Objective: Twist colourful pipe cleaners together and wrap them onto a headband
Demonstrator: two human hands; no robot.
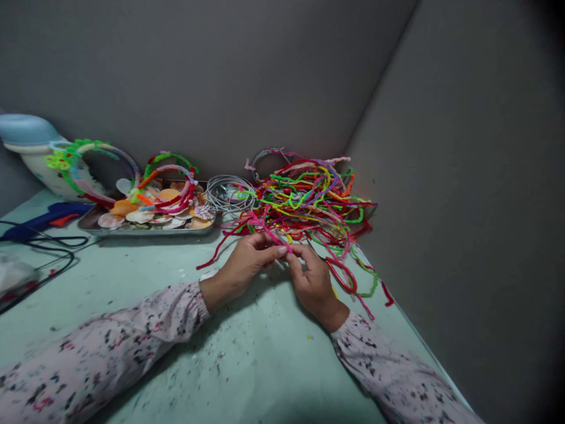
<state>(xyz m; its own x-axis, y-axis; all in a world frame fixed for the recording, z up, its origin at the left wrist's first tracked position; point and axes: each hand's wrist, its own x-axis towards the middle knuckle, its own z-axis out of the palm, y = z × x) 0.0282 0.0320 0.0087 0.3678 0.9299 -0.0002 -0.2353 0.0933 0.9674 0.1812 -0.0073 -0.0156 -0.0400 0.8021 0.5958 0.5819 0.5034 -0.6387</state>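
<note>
The left hand (247, 259) and right hand (312, 281) both pinch a pink pipe cleaner (277, 238) at their meeting fingertips, over the tabletop (265, 371) before the tangled pile (309, 194), its long axis slanting away leftward, nearer the left hand.

Passage runs over the near tabletop (265, 359) — tangled pipe cleaners (304, 197) block beyond.

Dim grey walls (189, 76) behind and right of a pale-green tabletop (265, 365).
</note>
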